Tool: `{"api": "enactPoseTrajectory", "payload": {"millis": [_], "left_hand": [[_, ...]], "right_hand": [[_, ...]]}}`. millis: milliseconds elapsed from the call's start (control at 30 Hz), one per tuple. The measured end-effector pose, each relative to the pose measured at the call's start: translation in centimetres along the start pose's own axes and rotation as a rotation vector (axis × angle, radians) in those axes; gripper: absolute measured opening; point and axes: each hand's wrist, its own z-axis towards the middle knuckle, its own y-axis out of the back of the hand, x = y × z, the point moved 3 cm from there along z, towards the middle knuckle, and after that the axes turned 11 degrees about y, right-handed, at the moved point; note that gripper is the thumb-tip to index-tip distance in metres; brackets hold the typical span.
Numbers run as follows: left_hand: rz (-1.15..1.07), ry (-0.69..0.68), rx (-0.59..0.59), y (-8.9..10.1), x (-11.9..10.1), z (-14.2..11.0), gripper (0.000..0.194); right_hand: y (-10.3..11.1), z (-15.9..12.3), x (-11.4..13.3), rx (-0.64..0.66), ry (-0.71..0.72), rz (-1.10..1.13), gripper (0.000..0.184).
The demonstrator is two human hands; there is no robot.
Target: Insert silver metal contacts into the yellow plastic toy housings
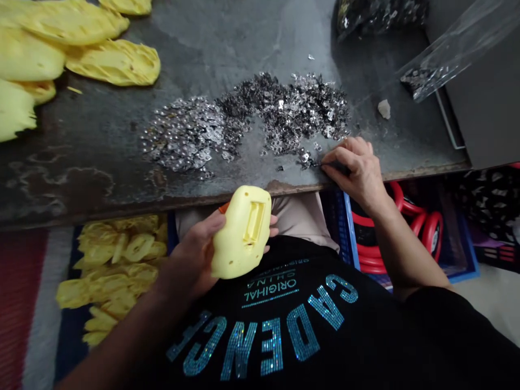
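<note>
My left hand holds a yellow plastic shell in front of my body, just off the table's front edge. A rectangular slot and several small holes show on the shell's upward face. My right hand rests at the table edge with thumb and forefinger pinched beside a few small metal clips. Whatever sits between those fingertips is too small to make out. Beyond the hands spread a heap of shiny metal pieces and a darker heap of small metal contact plates.
Yellow shells are piled on the table's far left. Below stand a container of yellow parts and a blue crate with red-rimmed parts. Clear bags of metal pieces and a white lump lie at right.
</note>
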Motion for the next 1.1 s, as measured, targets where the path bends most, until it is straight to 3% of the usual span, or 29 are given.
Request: {"api": "enactPoseTrajectory", "payload": {"millis": [167, 267, 333, 433, 533, 733, 933, 1100], "left_hand": [[-0.069, 0.006, -0.011, 0.1, 0.6, 0.4, 0.066], [-0.055, -0.025, -0.083, -0.8, 0.4, 0.6, 0.069], [-0.041, -0.049, -0.114, -1.6, 0.2, 0.7, 0.070], [-0.043, -0.053, -0.088, -2.5, 0.0, 0.8, 0.067], [-0.073, -0.048, -0.033, -3.1, 0.0, 0.8, 0.063], [-0.134, -0.054, 0.016, -3.7, -0.1, 0.6, 0.056], [-0.119, -0.055, 0.078, -4.4, -0.2, 0.8, 0.054], [-0.146, -0.034, 0.131, -5.7, -0.2, 0.9, 0.059]], "right_hand": [[0.7, -2.9, 0.2, -0.082, 0.082, -0.249, 0.015], [1.3, -4.3, 0.5, -0.116, 0.094, -0.221, 0.013], [1.8, -4.6, 0.3, -0.143, 0.020, -0.135, 0.015], [2.0, -4.2, 0.1, -0.143, -0.106, -0.032, 0.016], [1.5, -2.9, 0.2, -0.077, -0.140, -0.019, 0.017], [0.5, -1.6, 0.7, -0.032, -0.085, -0.003, 0.013], [1.4, -2.3, 0.9, -0.096, -0.078, 0.066, 0.012], [3.3, -1.1, 4.4, -0.159, 0.042, 0.283, 0.008]]}}
